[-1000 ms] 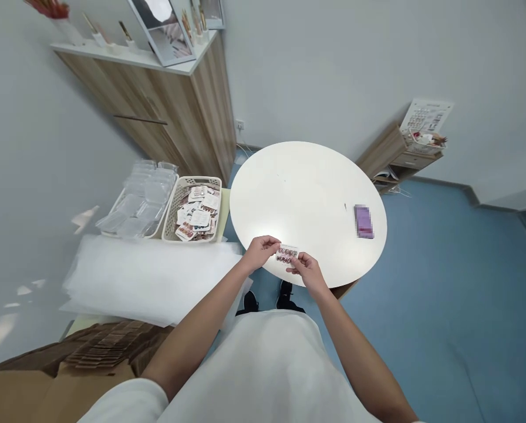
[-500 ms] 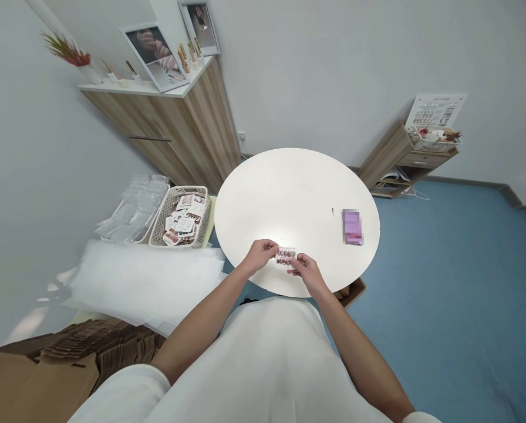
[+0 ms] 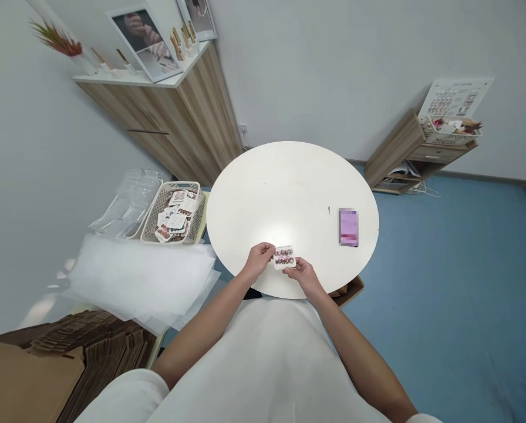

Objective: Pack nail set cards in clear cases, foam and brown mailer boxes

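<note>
A small white card of press-on nails (image 3: 284, 257), with two rows of reddish patterned nails, is held up over the near part of the round white table (image 3: 267, 170). My left hand (image 3: 260, 258) pinches the card at its left edge. At the lower right corner, my right hand (image 3: 304, 275) grips it between thumb and fingers. To the right on the tabletop lies a purple box-like item (image 3: 348, 227), its face blurred out. A tiny dark bit (image 3: 329, 210) rests left of that item.
Left of the table stands a perforated basket (image 3: 146, 230) full of nail cards, beside stacked clear plastic trays (image 3: 133, 200). White foam sheets (image 3: 140, 276) and folded cardboard (image 3: 29, 376) lie nearer. A wooden cabinet (image 3: 157, 123) and a small shelf unit (image 3: 399, 147) line the wall.
My right thumb has slid off the card's front toward its lower corner, so more nails show. My left hand keeps its pinch. The camera view has shifted slightly.
</note>
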A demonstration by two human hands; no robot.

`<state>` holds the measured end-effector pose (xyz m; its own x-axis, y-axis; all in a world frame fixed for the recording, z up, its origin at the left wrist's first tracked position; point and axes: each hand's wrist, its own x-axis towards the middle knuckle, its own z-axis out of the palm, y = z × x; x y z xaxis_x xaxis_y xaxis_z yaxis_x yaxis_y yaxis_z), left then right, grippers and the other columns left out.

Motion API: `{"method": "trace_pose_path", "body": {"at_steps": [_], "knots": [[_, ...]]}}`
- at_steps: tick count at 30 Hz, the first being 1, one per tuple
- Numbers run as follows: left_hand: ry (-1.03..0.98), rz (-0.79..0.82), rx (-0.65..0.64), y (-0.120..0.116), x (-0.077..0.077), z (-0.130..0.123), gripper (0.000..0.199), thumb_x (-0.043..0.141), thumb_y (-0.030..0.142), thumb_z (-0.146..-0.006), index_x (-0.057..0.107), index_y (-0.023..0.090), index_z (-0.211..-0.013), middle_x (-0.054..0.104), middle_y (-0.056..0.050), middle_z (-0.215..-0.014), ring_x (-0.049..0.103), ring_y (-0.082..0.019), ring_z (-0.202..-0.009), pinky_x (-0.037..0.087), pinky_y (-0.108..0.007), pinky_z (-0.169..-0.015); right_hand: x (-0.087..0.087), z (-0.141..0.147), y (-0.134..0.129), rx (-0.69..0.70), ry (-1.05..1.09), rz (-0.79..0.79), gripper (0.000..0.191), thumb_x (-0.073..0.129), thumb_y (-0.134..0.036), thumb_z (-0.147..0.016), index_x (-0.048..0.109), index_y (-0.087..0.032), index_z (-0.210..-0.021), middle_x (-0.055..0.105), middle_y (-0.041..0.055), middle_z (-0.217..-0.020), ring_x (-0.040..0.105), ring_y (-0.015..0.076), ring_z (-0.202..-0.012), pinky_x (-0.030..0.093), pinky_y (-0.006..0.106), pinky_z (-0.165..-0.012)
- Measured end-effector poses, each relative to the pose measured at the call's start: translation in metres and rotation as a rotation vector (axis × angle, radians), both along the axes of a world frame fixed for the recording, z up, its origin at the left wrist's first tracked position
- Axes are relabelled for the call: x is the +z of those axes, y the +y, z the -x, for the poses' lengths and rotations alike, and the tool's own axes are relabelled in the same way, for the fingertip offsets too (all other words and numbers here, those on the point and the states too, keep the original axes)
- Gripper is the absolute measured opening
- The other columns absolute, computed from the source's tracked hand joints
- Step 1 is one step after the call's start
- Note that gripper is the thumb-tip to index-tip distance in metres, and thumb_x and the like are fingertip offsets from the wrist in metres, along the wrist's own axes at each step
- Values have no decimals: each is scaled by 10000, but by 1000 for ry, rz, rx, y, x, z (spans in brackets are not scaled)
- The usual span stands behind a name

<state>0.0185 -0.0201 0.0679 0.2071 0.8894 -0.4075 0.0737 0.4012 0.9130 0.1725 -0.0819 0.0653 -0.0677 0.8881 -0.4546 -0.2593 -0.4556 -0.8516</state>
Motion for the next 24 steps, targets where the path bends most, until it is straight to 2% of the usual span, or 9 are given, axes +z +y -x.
{"method": "trace_pose_path", "body": {"at_steps": [3,7,12,16,19,24], "knots": [[-14,43,13,0,2,-2,215,553,380,-689,547,166,-710,568,-3,-698,525,-98,-641,419,-242,-634,-1,5,4,-50,1,1,364,695,-372,-577,565,-187,-863,658,55,-849,614,192,-790,447,358,-780],[-13,66,0,0,3,1,189,548,360,-684,540,172,-706,560,2,-677,529,-103,-645,411,-237,-623,-2,9,11,-164,-49,-27,295,651,-390,-621,541,-194,-812,636,23,-762,602,156,-705,462,336,-739],[-4,91,-105,-2,2,7,167,559,335,-663,554,169,-685,586,-9,-678,552,-121,-676,413,-259,-658,-2,4,22,-296,-132,-40,295,634,-417,-627,507,-212,-799,587,-10,-698,562,128,-646,477,298,-640],[-14,87,-132,4,7,12,225,526,371,-706,598,181,-802,617,-32,-804,568,-140,-765,418,-273,-689,1,-6,28,-213,-143,-75,302,638,-407,-623,557,-208,-836,590,-12,-692,564,132,-643,476,306,-629],[-5,11,-155,12,12,14,276,544,382,-710,616,185,-889,626,-47,-840,559,-141,-752,421,-280,-692,2,-14,32,-116,-170,-89,302,646,-399,-616,596,-196,-833,623,10,-727,573,142,-652,470,317,-650],[57,-72,-286,17,13,12,243,556,392,-701,642,169,-741,613,-29,-701,521,-125,-642,413,-268,-634,0,-23,37,-10,-204,-115,308,646,-406,-619,639,-191,-840,663,45,-764,598,180,-696,477,342,-659]]}}
